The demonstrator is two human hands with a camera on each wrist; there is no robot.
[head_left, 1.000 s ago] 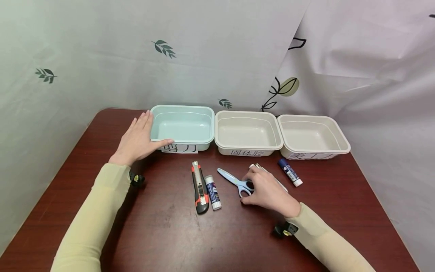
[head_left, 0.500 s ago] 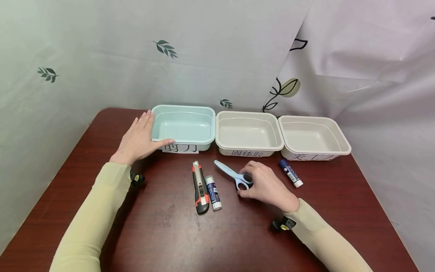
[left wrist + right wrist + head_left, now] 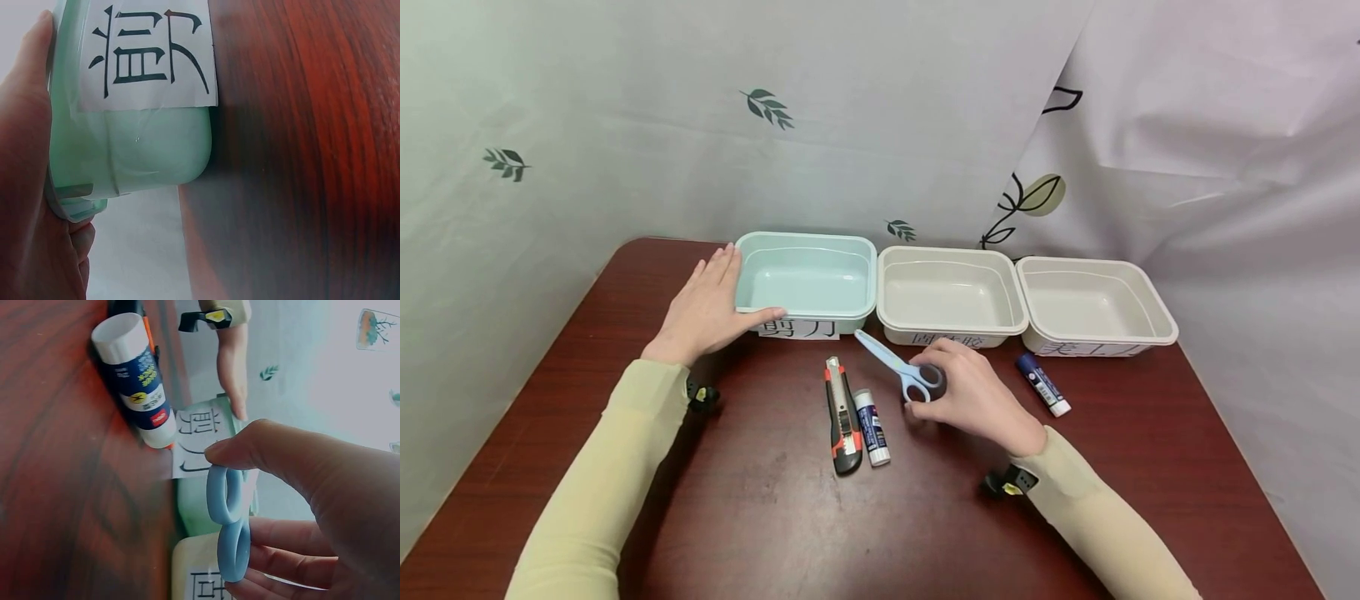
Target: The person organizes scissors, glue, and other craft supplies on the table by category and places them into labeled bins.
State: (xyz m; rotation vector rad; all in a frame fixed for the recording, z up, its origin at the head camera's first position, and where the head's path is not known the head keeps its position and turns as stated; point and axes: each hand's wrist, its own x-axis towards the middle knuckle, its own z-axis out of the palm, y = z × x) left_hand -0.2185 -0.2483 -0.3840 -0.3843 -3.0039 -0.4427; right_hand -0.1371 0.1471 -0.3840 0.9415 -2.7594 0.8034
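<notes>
In the head view, my right hand [image 3: 973, 392] pinches light blue scissors [image 3: 887, 358] by their finger loops, blades pointing toward the mint-green container. The right wrist view shows the thumb at one loop [image 3: 217, 497] and fingers against the other. My left hand [image 3: 703, 308] lies along the left end of the mint-green container [image 3: 805, 321], fingers straight at its rim and thumb across the front edge. A paper label [image 3: 150, 56] covers part of that container's front. Left of the scissors, a black and orange utility knife [image 3: 842, 417] lies beside a glue stick [image 3: 871, 427].
Two beige containers, one in the middle [image 3: 951, 321] and one at the right [image 3: 1097, 337], continue the row and also bear labels. A second glue stick [image 3: 1042, 383] lies before the right one. Behind the dark red table [image 3: 760, 517] hangs a pale patterned curtain [image 3: 865, 125].
My right hand has carried the scissors left and toward the containers. A pale strip seen beside that hand earlier no longer shows. The left hand stays at the mint-green container.
</notes>
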